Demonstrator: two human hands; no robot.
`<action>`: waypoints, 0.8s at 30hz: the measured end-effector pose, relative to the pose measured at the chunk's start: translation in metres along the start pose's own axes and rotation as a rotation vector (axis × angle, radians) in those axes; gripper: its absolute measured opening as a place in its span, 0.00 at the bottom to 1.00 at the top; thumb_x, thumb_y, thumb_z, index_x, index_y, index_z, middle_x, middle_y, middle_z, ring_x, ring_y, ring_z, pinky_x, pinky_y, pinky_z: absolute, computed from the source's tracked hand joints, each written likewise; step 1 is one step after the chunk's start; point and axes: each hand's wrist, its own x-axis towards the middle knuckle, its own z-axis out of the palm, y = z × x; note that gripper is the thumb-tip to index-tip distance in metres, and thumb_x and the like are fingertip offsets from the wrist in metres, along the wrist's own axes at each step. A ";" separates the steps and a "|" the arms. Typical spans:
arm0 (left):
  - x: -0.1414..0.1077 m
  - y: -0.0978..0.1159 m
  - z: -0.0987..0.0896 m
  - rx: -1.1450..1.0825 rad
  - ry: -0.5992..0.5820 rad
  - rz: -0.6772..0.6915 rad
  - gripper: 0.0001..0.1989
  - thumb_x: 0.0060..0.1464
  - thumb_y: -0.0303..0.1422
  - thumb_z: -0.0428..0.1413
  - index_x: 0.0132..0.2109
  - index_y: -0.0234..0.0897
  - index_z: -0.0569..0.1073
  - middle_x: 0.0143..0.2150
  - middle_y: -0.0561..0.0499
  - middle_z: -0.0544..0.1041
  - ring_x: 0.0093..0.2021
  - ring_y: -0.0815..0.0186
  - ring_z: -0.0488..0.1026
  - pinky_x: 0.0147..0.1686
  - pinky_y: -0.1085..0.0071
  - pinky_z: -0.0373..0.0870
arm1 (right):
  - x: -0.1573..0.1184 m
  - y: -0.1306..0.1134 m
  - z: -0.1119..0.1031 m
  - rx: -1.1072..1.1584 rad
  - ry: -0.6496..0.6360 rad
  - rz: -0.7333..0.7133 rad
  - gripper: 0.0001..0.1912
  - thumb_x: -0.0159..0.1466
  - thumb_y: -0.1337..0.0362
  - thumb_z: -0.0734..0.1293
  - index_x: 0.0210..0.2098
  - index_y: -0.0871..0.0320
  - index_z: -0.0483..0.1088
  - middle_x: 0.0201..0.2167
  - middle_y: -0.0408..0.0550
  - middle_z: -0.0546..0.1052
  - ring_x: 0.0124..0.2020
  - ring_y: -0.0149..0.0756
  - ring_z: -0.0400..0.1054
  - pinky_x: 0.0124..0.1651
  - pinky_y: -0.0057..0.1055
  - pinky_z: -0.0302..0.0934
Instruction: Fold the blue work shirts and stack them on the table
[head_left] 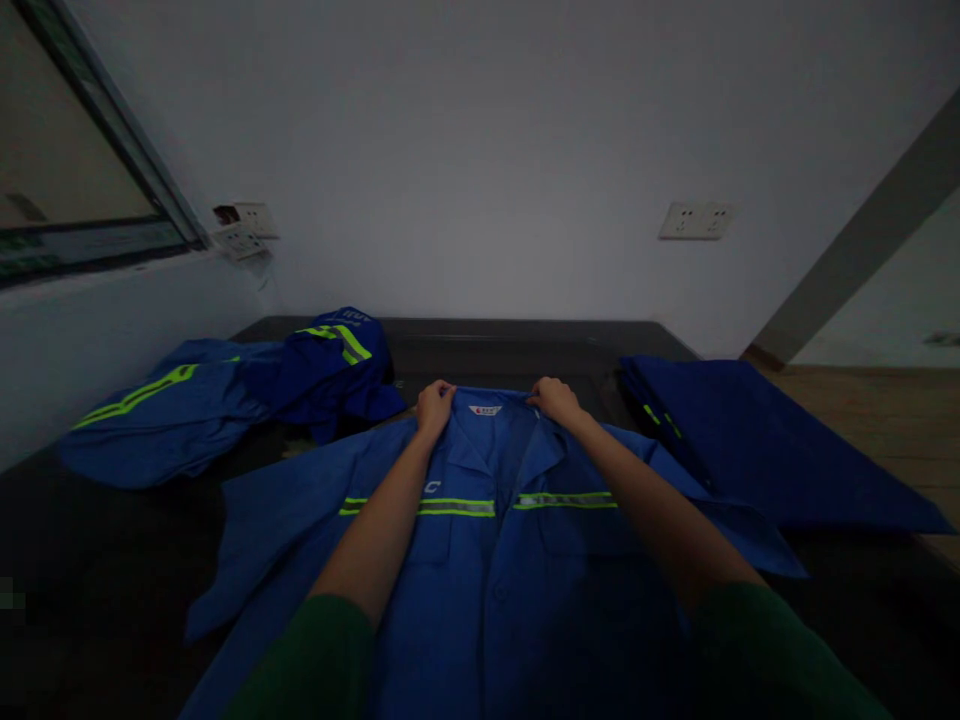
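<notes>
A blue work jacket (465,590) with yellow-and-grey reflective bands lies spread front-up over the near and middle part of the dark desk (487,345), and I see the left hand (435,408) and right hand (555,400) each pinching one side of its collar (491,392). Beyond its sleeves, a folded dark blue garment (750,430) lies along the right edge, while a crumpled lighter blue garment (195,410) and a bunched dark blue one (330,365) sit toward the far left corner, near the wall (480,180).
</notes>
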 end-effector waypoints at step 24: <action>-0.002 0.006 0.000 0.076 -0.012 0.027 0.09 0.60 0.36 0.52 0.38 0.39 0.76 0.40 0.49 0.78 0.43 0.63 0.74 0.42 0.72 0.66 | 0.016 -0.023 0.003 -0.061 0.037 -0.112 0.15 0.67 0.57 0.62 0.48 0.58 0.73 0.48 0.61 0.76 0.50 0.46 0.71 0.50 0.37 0.62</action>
